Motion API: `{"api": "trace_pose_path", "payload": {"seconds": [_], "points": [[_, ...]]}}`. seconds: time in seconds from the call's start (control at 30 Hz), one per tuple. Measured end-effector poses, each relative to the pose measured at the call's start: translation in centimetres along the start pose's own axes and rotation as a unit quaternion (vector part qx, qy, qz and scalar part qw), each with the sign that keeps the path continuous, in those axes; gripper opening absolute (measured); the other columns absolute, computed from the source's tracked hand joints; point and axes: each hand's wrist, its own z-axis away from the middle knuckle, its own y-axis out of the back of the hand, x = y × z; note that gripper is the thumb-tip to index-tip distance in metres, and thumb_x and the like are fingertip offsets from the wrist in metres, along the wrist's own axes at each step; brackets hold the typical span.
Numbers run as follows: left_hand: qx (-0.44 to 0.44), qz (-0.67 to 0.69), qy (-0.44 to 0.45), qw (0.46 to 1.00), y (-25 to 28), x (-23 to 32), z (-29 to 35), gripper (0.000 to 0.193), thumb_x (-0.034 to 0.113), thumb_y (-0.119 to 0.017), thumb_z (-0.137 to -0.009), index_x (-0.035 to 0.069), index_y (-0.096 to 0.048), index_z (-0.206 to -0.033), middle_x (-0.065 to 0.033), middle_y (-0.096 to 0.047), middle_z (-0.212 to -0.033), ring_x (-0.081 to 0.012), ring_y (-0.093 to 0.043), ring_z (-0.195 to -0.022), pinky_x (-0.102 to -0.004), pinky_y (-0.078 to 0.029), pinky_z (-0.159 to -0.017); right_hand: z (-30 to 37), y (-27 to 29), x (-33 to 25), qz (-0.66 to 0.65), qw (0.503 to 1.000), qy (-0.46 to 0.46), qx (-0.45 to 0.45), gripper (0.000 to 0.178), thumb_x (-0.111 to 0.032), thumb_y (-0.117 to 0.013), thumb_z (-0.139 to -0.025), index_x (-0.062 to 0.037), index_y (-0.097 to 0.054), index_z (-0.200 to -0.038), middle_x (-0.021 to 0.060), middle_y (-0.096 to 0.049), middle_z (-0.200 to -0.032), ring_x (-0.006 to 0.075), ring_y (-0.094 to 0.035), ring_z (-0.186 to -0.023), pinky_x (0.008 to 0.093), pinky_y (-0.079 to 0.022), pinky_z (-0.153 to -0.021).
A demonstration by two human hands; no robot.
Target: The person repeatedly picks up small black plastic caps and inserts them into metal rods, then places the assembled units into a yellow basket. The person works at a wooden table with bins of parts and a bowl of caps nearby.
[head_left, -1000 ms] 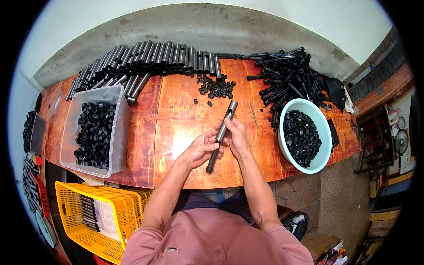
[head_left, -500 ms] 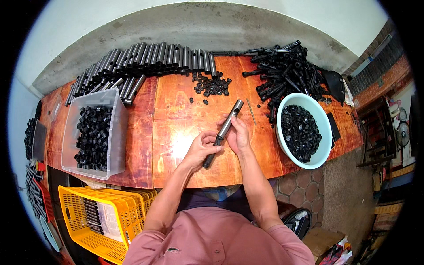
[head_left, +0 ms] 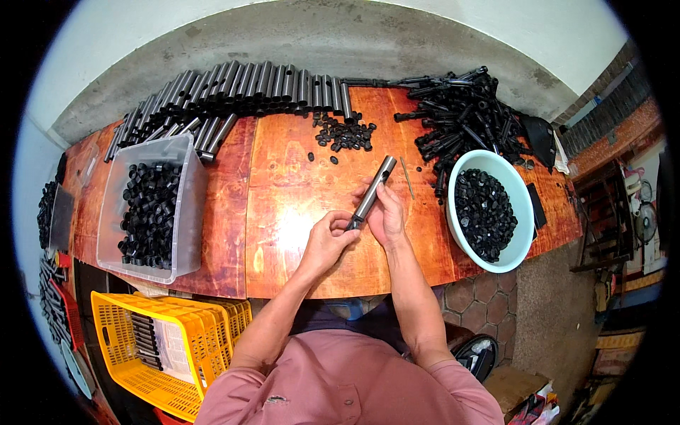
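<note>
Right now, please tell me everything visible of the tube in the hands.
The tube is straight, grey and shiny, metal by its look, with a dark opening in its side near the far end. It slants over the table, far end to the right. The right hand grips it; the left hand holds a black part at its near end.
</note>
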Motion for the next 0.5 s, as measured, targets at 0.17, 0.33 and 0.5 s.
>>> {"api": "trace_pose_path", "payload": {"seconds": [0.17, 0.33, 0.5], "points": [[-0.056, 0.067, 0.041, 0.995, 0.5, -0.7, -0.7, 0.028, 0.006, -0.062, -0.097, -0.007, -0.055, -0.121, -0.0113, -0.069, -0.094, -0.0118, -0.064, -0.071, -0.0241, -0.054, -0.064, -0.4, 0.4, 0.3, 0.005, 1.000, 0.011, 0.019, 0.035, -0.031, -0.060, -0.102, -0.0008, -0.058, -0.120, 0.0126, -0.067, -0.098, 0.0212, -0.064, -0.091, 0.0353, -0.053, -0.084], [-0.096, 0.129, 0.108, 0.981, 0.6, -1.0, -1.5, 0.033, 0.014, -0.059, -0.100, -0.006, -0.056, -0.126, -0.0142, -0.071, -0.095, -0.0129, -0.064, -0.064, -0.0246, -0.053, -0.058, -0.4, 0.4, 0.2, 0.015, 0.999, 0.008, 0.038, 0.033, -0.032, -0.061, -0.102, -0.0026, -0.058, -0.118, 0.0127, -0.068, -0.095, 0.0212, -0.065, -0.088, 0.0347, -0.053, -0.082], [-0.112, 0.188, 0.112, 0.969, -0.1, 0.6, -0.7, 0.030, 0.016, -0.055, -0.102, -0.005, -0.057, -0.124, -0.0120, -0.069, -0.090, -0.0119, -0.060, -0.060, -0.0237, -0.049, -0.053, 0.0, 0.3, -0.4, -0.033, 0.999, -0.027, -0.009, 0.036, -0.032, -0.052, -0.105, -0.0015, -0.057, -0.123, 0.0140, -0.069, -0.095, 0.0249, -0.067, -0.093, 0.0373, -0.054, -0.086]]}}
